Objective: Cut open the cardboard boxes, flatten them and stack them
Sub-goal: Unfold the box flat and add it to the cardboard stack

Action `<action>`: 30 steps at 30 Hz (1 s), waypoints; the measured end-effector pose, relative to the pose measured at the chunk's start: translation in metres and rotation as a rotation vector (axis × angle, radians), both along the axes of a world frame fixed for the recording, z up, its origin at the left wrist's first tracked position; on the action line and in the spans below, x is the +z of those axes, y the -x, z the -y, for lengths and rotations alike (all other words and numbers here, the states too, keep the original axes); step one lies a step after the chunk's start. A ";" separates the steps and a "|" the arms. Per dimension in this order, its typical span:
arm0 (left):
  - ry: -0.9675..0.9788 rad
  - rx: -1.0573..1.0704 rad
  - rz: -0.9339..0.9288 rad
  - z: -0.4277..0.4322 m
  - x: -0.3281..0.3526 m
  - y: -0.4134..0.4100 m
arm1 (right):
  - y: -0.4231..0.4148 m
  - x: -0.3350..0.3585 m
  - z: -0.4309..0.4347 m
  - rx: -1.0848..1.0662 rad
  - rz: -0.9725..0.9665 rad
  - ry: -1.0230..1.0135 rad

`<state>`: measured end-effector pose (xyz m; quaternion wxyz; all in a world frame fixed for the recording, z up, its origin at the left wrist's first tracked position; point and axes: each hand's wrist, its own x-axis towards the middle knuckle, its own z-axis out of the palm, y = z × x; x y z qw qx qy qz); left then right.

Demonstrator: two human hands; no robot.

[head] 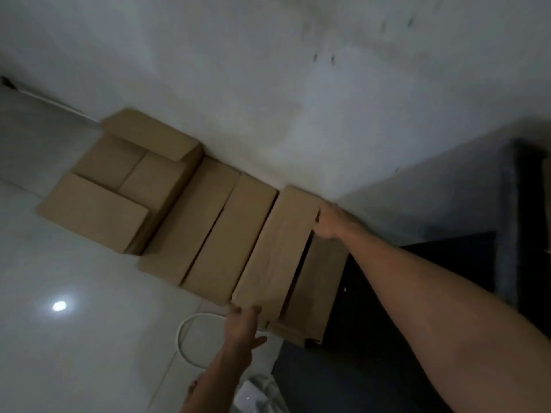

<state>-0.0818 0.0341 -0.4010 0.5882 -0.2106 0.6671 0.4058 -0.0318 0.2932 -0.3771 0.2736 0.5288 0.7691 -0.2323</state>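
Several brown cardboard boxes stand in a row against the white wall. The rightmost long box (277,251) is the one I have between my hands. My left hand (243,324) touches its near end with fingers spread. My right hand (329,223) reaches to its far end by the wall, fingers curled over the top corner. Under or beside this box lies another cardboard piece (316,293). Two more long boxes (229,234) stand to its left, and a group of smaller boxes (119,186) sits farther left. No cutter is visible.
White tiled floor (74,293) spreads to the left with a lamp reflection. A white cable loop (186,338) lies near my left hand. Dark furniture (387,338) fills the right side. Something pale (256,394) lies at the bottom edge.
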 end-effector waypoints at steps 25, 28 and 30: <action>0.188 0.271 -0.256 0.028 0.010 -0.026 | 0.000 0.013 -0.020 -0.098 0.010 -0.017; 0.214 0.340 -0.405 0.038 0.076 0.001 | 0.012 0.074 -0.001 -0.023 -0.013 -0.056; 0.197 0.391 -0.442 0.045 0.121 0.019 | 0.017 0.116 0.011 -0.012 -0.021 -0.078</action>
